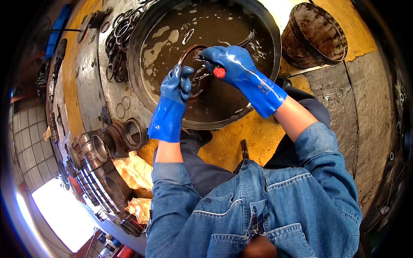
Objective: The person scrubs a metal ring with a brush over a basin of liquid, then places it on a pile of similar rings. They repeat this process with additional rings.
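A wide, dark round tub [134,64] of murky brown liquid with foam patches stands in front of me. Over it, my left hand [175,86], in a wet blue rubber glove, is closed on the edge of a brown ring [186,52]. Part of this ring is hidden by my gloves. My right hand [230,62], gloved alike, is wrapped round a tool whose red handle end [219,72] sticks out of the fist. The tool's working end is mostly hidden close to the ring, so its kind does not show. A dark curved piece [247,39] shows beyond my right hand.
Many dark rings [122,32] lie heaped left of the tub, with thin rings [123,106] nearer. Stacked metal cylinders [101,148] and crumpled brown paper [134,172] are at the left. A grimy bucket [297,43] stands at the far right on yellow and grey floor plates.
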Demonstrator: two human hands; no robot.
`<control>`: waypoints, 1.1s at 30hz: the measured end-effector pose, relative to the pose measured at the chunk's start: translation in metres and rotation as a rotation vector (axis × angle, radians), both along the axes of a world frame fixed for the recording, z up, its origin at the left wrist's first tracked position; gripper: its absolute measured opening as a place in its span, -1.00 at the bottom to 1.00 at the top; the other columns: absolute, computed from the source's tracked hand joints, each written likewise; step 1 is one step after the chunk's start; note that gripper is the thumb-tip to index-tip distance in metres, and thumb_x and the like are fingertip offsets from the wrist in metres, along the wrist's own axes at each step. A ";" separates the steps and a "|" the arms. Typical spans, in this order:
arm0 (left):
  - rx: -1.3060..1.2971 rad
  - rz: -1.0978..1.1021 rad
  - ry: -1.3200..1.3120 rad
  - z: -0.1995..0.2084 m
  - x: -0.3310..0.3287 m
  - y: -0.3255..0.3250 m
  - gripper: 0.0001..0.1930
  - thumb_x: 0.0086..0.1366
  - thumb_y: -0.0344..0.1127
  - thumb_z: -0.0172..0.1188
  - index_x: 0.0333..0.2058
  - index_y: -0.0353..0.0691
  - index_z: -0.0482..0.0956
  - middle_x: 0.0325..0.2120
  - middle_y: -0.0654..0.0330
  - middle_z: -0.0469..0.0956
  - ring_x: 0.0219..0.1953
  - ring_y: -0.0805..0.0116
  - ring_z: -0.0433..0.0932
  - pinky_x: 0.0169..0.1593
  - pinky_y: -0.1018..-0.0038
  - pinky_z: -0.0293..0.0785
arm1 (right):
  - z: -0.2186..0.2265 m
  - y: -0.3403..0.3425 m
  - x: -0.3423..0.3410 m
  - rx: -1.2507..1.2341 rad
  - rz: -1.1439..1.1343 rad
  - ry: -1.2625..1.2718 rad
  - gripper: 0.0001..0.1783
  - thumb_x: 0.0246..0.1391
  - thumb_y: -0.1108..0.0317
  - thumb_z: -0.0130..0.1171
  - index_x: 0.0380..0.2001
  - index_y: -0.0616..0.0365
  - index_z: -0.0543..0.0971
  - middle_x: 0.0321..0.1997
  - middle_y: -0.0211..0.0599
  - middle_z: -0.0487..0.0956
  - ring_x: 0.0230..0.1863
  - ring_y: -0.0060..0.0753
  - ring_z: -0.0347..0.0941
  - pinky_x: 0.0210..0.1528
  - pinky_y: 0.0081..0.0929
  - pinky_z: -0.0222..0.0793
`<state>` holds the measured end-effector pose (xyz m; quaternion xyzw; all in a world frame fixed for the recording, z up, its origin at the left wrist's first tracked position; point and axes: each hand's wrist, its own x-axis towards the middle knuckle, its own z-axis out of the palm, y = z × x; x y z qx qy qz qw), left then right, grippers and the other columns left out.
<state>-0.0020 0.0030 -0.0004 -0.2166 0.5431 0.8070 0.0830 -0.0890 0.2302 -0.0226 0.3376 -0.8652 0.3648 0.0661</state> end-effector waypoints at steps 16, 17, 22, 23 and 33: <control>0.050 0.214 0.036 -0.013 -0.002 -0.008 -0.51 0.56 0.16 0.11 -0.14 -0.21 0.68 -0.72 0.31 0.36 -0.74 0.49 0.19 -0.63 0.51 0.11 | 0.014 0.014 0.033 -0.353 0.064 -1.150 -0.67 0.15 0.08 0.25 -0.24 0.09 0.78 -0.36 -0.23 0.70 -0.29 -0.42 0.58 -0.09 -0.37 0.48; 0.077 0.233 0.039 -0.015 -0.002 -0.010 -0.50 0.56 0.18 0.11 -0.15 -0.20 0.69 -0.72 0.31 0.33 -0.74 0.51 0.17 -0.63 0.53 0.10 | 0.024 0.018 0.025 -0.205 0.024 -1.193 -0.66 0.15 0.06 0.25 -0.26 0.09 0.77 -0.37 -0.23 0.70 -0.30 -0.42 0.58 -0.10 -0.37 0.48; 0.159 0.315 -0.036 -0.015 -0.003 -0.024 -0.49 0.55 0.24 0.08 -0.13 -0.11 0.70 -0.75 0.43 0.27 -0.76 0.50 0.03 -0.57 0.44 -0.05 | 0.020 0.028 0.015 0.245 -0.277 -0.806 -0.62 0.13 -0.05 0.26 -0.25 0.02 0.72 -0.20 -0.10 0.76 -0.07 0.03 0.70 0.06 -0.12 0.58; 0.180 0.300 -0.042 -0.015 -0.003 -0.024 -0.51 0.55 0.24 0.09 -0.14 -0.09 0.69 -0.76 0.44 0.25 -0.78 0.51 0.04 -0.57 0.44 -0.06 | 0.023 0.028 0.012 0.251 -0.263 -0.806 -0.62 0.13 -0.06 0.25 -0.24 0.00 0.73 -0.21 -0.11 0.76 -0.08 0.02 0.70 0.05 -0.14 0.59; 0.357 0.039 0.001 -0.013 0.000 -0.011 -0.50 0.58 0.24 0.02 -0.16 -0.05 0.69 -0.83 0.48 0.12 -0.82 0.54 -0.03 -0.60 0.47 -0.08 | 0.030 0.005 -0.017 -0.474 -0.039 -0.391 -0.69 0.23 0.15 0.31 -0.05 0.04 0.77 -0.11 -0.18 0.79 -0.10 -0.21 0.74 0.04 -0.33 0.63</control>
